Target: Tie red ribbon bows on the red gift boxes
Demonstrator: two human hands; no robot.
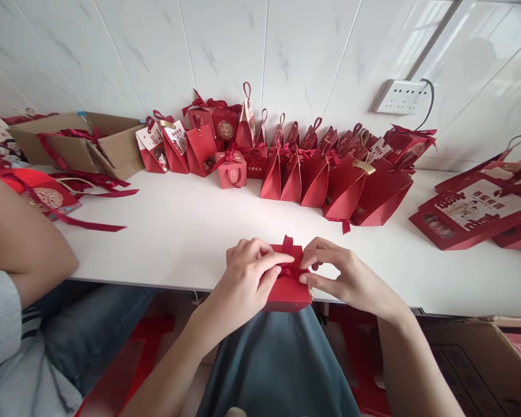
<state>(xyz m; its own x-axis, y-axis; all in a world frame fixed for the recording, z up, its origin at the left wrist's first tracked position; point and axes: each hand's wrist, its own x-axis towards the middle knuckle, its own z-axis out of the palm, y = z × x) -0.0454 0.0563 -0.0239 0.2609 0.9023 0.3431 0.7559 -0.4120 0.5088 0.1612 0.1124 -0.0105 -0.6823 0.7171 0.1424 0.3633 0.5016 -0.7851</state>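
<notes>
In front of me, at the table's front edge, sits a small red gift box (289,297) with a dark red ribbon (289,270) across its top. My left hand (252,267) reaches over the box from the left, thumb and forefinger closed at the ribbon's knot. From the other side my right hand (336,271) pinches at the ribbon with thumb and bent forefinger. The fingers partly cover the knot, so its exact shape is hidden. One ribbon end stands up at the box's far side.
Several red gift boxes (315,178) stand along the wall, some with loop handles. An open cardboard box (125,145) with ribbons is at left, near another person's arm (30,243). Flat-lying red boxes (473,214) are at right. A power strip (402,97) hangs on the wall.
</notes>
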